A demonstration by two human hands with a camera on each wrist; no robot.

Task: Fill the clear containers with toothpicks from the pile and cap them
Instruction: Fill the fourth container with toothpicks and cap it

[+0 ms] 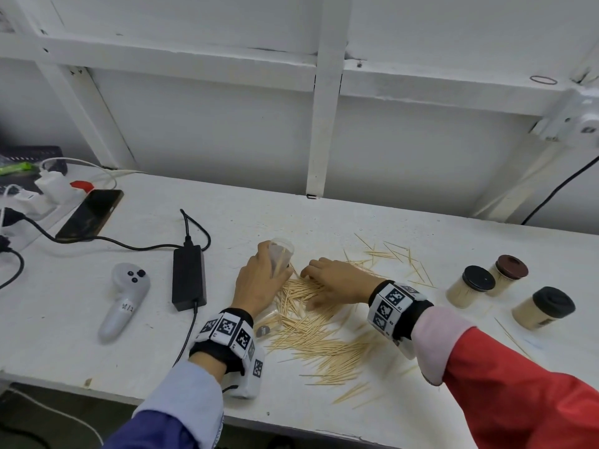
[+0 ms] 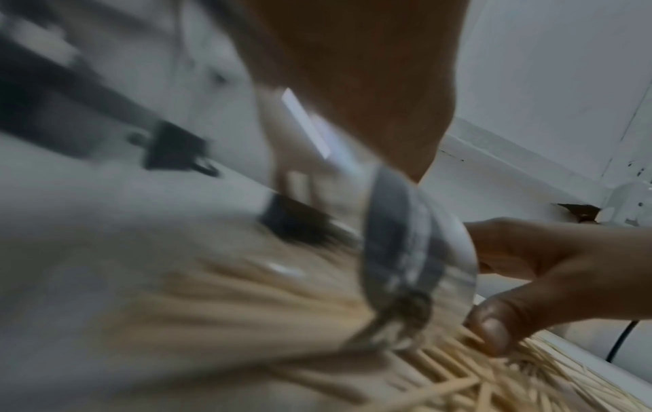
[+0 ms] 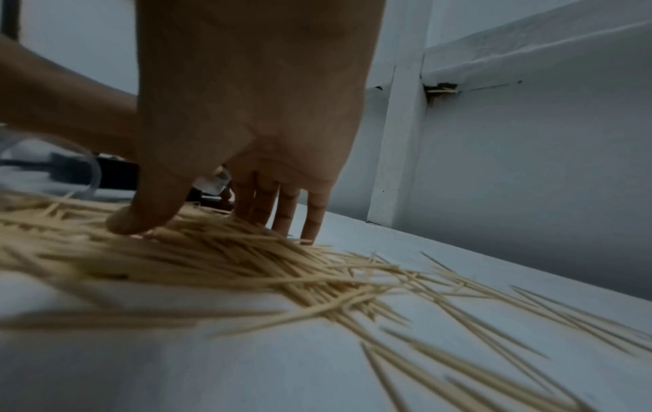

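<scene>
Evidently, the left hand [image 1: 259,283] gripped the clear container [image 1: 281,256] beside the toothpick pile [image 1: 311,332], where the right hand's [image 1: 337,281] spread fingers [image 3: 282,211] pressed; a careless sweep might scatter toothpicks.

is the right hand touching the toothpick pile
Touching. The right wrist view shows the right hand with its thumb and fingertips pressed down onto the toothpick pile.

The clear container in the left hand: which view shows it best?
The head view: the clear container appears whole, tilted, gripped by the left hand beside the toothpick pile, with a few toothpicks inside. The left wrist view shows it close but blurred. The right wrist view catches only its curved edge.
</scene>
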